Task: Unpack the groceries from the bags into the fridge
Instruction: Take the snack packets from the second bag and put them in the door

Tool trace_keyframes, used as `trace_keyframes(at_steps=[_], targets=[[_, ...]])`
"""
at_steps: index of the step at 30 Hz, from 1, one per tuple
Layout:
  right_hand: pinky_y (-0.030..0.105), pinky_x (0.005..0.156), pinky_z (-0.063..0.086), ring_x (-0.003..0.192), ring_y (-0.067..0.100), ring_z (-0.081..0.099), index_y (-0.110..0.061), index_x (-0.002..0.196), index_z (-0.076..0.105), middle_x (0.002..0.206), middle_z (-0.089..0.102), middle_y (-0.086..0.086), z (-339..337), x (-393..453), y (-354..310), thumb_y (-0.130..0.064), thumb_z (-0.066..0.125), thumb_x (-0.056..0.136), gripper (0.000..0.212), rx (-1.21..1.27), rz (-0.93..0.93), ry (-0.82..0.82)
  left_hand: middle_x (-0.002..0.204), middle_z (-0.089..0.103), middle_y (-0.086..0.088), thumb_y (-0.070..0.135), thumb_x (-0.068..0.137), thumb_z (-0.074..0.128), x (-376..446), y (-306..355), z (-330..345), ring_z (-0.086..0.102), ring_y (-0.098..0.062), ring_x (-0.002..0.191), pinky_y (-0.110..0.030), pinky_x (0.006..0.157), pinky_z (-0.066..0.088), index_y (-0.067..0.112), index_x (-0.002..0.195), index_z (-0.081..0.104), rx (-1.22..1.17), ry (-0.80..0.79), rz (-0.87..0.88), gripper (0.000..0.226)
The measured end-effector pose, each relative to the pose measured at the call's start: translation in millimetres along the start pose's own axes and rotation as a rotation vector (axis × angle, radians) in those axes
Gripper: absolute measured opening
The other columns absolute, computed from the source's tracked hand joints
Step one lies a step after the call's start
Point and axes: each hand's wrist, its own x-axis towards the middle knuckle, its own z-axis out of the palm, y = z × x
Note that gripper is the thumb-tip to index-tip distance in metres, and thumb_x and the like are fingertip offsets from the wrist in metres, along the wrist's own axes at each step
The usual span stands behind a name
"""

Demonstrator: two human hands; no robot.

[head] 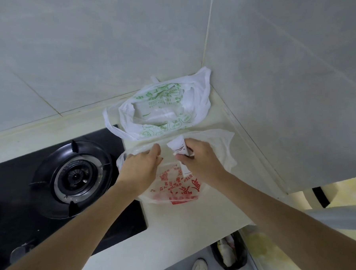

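Left hand (140,166) pinches the red-printed bag (175,188) rim open so right hand (196,156), at 3 o'clock, grips a white packet (178,147).

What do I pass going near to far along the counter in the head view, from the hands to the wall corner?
Left hand and right hand, which grips a small white packet, over the red-printed bag → green-printed bag → tiled wall corner.

Walls: large pale grey tiles (86,46), meeting in a corner.
Worktop: cream (177,223).
Hob: black gas burner (76,177) set at left.
Floor: grey (208,255).
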Motion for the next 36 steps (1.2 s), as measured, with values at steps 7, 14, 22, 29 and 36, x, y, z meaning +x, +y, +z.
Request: trace_keyframes(at_steps=[7, 14, 22, 29, 36], targets=[[0.051, 0.067, 0.056, 0.068, 0.028, 0.067, -0.006, 0.082, 0.061, 0.072, 0.067, 0.008, -56.4, -13.3, -76.3, -0.025, 0.071, 0.091, 0.024, 0.143, -0.009, 0.172, 0.068, 0.058, 0.008, 0.035, 0.106, 0.044, 1.2, 38.0, -105.3, 0.054, -0.016, 0.058, -0.032, 0.049, 0.037, 0.028, 0.102, 0.041, -0.113, 0.07, 0.106, 0.009], [0.047, 0.076, 0.058, 0.075, 0.026, 0.069, -0.011, 0.087, 0.067, 0.08, 0.073, 0.008, -155.1, -80.9, -164.3, -0.02, 0.076, 0.089, 0.012, 0.151, 0.074, 0.517, 0.074, 0.067, 0.005, 0.031, 0.102, 0.051, 15.1, 112.9, -216.5, 0.057, -0.012, 0.06, -0.037, 0.06, 0.052, 0.031, 0.104, 0.05, -0.234, 0.149, 0.406, 0.002], [0.052, 0.076, 0.059, 0.076, 0.037, 0.066, -0.005, 0.09, 0.065, 0.084, 0.066, 0.022, -234.8, -256.9, -243.4, -0.024, 0.079, 0.086, 0.024, -0.02, 0.179, 0.991, 0.084, 0.069, 0.006, 0.036, 0.1, 0.05, -33.3, 262.8, -294.7, 0.055, -0.012, 0.055, -0.041, 0.068, 0.054, 0.034, 0.101, 0.048, -0.388, 0.099, 0.913, 0.003], [0.053, 0.082, 0.055, 0.085, 0.036, 0.066, -0.014, 0.095, 0.068, 0.087, 0.073, 0.007, -246.3, -479.5, -308.3, -0.019, 0.081, 0.087, 0.016, -0.213, 0.341, 1.401, 0.081, 0.068, 0.014, 0.041, 0.098, 0.053, -167.0, 423.7, -314.9, 0.059, -0.013, 0.059, -0.038, 0.069, 0.053, 0.033, 0.099, 0.051, -0.588, -0.048, 1.331, 0.008], [0.043, 0.076, 0.056, 0.076, 0.023, 0.066, -0.012, 0.094, 0.066, 0.082, 0.073, 0.002, -192.8, -702.4, -373.1, -0.02, 0.079, 0.084, 0.018, -0.355, 0.605, 1.841, 0.087, 0.07, 0.022, 0.035, 0.099, 0.061, -363.7, 570.7, -298.4, 0.066, -0.02, 0.061, -0.038, 0.071, 0.052, 0.036, 0.1, 0.053, -0.713, -0.313, 1.708, 0.008]])
